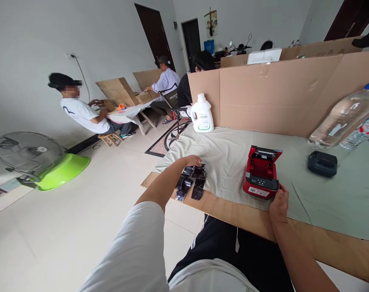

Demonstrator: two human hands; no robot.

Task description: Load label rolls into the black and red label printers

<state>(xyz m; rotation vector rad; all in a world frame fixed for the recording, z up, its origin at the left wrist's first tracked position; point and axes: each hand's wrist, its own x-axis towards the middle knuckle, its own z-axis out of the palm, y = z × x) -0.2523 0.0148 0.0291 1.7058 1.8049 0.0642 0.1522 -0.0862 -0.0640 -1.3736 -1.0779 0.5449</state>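
Note:
A small red printer (261, 172) with its lid open stands on the grey-green cloth near the table's front edge. My right hand (279, 205) rests against its front right corner, fingers curled on the casing. My left hand (192, 161) reaches down onto a pile of several shiny black wrapped packets (192, 182) at the table's left front corner and grips the top of the pile. Some packets hang over the wooden edge.
A white detergent jug (202, 113) stands at the back left. A black device (322, 164) and two plastic bottles (342, 117) lie at right. A cardboard wall (278, 93) backs the table. Three people sit at tables behind; a fan (24, 156) stands left.

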